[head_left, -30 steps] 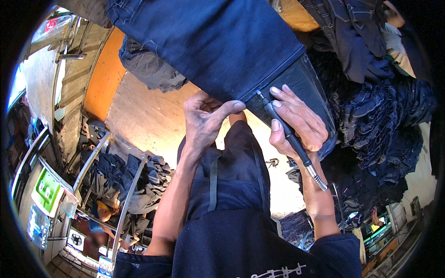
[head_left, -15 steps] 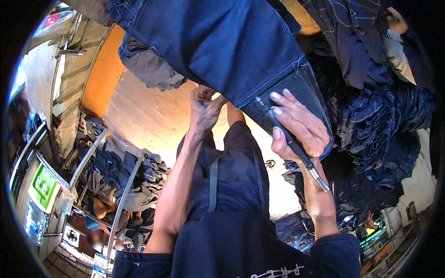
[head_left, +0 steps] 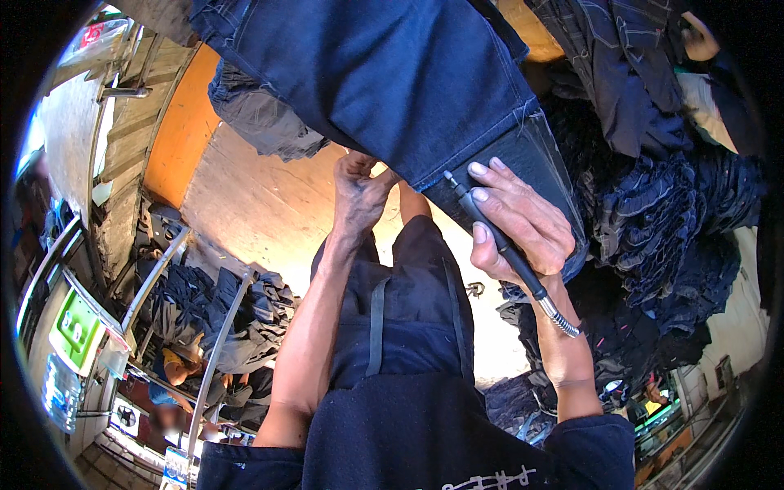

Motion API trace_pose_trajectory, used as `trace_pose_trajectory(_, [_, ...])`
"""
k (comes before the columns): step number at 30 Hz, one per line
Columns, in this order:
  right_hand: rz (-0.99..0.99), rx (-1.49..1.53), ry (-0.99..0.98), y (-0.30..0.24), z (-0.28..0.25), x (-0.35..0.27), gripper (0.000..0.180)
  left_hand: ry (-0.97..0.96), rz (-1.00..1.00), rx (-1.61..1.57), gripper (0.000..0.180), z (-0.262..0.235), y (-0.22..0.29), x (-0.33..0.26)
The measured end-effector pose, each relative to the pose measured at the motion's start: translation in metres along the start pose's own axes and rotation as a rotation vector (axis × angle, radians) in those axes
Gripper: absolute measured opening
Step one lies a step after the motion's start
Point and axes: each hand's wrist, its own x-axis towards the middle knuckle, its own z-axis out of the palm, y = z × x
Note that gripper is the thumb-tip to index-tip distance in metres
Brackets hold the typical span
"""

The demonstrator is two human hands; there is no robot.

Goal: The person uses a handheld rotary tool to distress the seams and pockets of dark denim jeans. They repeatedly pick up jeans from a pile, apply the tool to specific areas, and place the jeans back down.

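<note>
Shifted since a second ago: left hand (head_left: 359,192) off the top of the dark denim garment (head_left: 392,82), now reaching up under its lower edge, fingers bunched and pinching the fabric there. Right hand (head_left: 518,220) unchanged, lying flat on the folded hem end of the garment.

Right hand closed loosely around a slim black pen-shaped tool (head_left: 490,233), thumb beneath, fingers stretched over the cloth. Long axis of tool diagonal, tip pointing up and left toward the stitched hem, rear end pointing down and right past the wrist into a ribbed metal flexible shaft (head_left: 559,318). Tip resting on or just above the denim; contact hard to confirm at this angle.

Garment: heavy indigo twill, smooth on the broad panel, darker and coarser at the hem band, pale stitching along the seam. Spread across the upper middle of the view, running from upper left down to the right hand.

Heap of dark jeans (head_left: 678,220) piled at right, crumpled and layered. Pale wooden worktop (head_left: 269,212) below the garment, orange board (head_left: 184,135) along its left edge.
</note>
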Motion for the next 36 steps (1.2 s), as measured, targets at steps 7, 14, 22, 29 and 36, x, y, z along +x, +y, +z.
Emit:
trace_pose_trajectory(7, [0.042,-0.038,0.031,0.000,-0.001,-0.001,0.021,-0.004,-0.023,0.098,0.022,0.002,0.006,0.001])
trace_pose_trajectory(14, [0.057,-0.056,0.071,0.004,-0.002,-0.003,0.026,0.002,-0.022,0.169,0.023,0.005,0.012,0.000])
trace_pose_trajectory(22, [0.096,-0.091,0.099,0.004,-0.005,-0.001,0.026,0.027,-0.007,0.130,0.025,0.003,0.004,0.001])
trace_pose_trajectory(29, [0.130,-0.102,0.161,0.004,-0.004,0.000,0.024,0.029,-0.039,0.166,0.025,-0.002,0.003,0.000])
trace_pose_trajectory(36, [0.142,-0.119,0.188,0.009,-0.005,-0.002,0.028,0.030,0.008,0.154,0.025,0.004,0.008,0.000])
